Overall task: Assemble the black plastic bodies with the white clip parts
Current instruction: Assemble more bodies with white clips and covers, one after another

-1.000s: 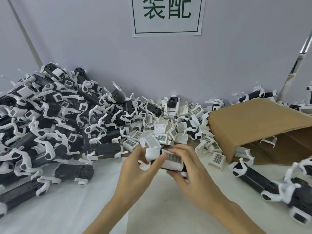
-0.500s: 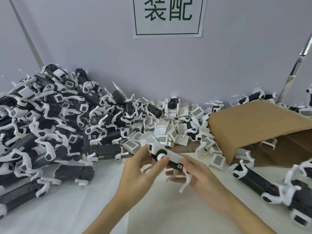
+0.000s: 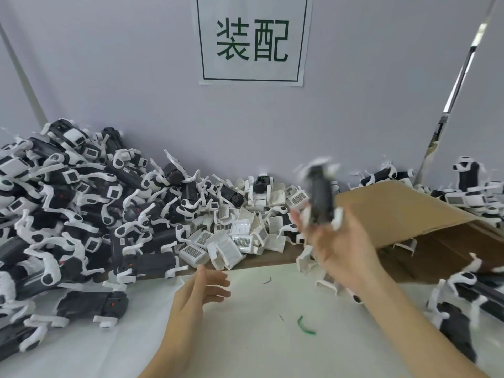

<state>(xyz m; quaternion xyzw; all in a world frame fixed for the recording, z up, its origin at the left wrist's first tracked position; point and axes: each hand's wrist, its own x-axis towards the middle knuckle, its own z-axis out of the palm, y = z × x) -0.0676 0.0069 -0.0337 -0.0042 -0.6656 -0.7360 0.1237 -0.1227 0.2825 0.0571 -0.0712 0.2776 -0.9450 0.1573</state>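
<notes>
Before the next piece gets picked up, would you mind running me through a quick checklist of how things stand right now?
1. Finished piece leaving the right hand: cannot tell; it is blurred at the fingertips, and the grip is unclear.
2. Left hand free for the next piece: ok; fingers are relaxed and hold nothing.
3. White clips in stock: ok; a heap lies beyond the hands.
4. Black bodies available: cannot tell; those in the left pile appear already clipped.
5. Work surface: not ok; a green scrap lies on it.
6. Cardboard box: ok; it lies on its side at the right.
</notes>
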